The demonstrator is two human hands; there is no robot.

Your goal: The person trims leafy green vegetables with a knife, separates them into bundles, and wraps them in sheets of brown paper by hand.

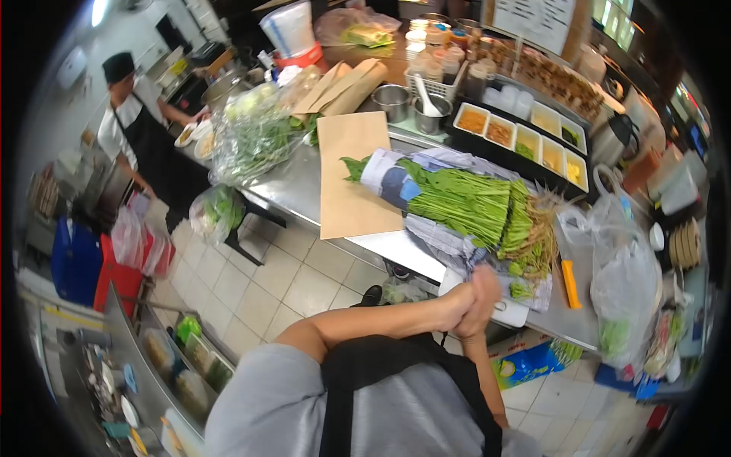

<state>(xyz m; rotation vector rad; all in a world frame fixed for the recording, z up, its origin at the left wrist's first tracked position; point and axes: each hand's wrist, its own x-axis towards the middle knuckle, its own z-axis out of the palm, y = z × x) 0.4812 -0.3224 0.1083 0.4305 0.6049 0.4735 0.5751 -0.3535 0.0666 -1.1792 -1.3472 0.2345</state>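
Note:
My left hand and my right hand are pressed together in front of my apron, at the counter's near edge. Their fingers overlap and blur, and nothing can be made out between them. Just beyond them, a large bunch of leafy greens with brown roots lies on crumpled newspaper. A printed sheet wraps part of the leaves. To the left of the bunch is a flat brown paper sheet. An orange-handled tool rests right of the roots.
Beyond the greens stand a black tray of food containers and metal pots. Plastic bags lie at the right and left. A co-worker in a black apron stands at the far left. A metal sink unit is behind me.

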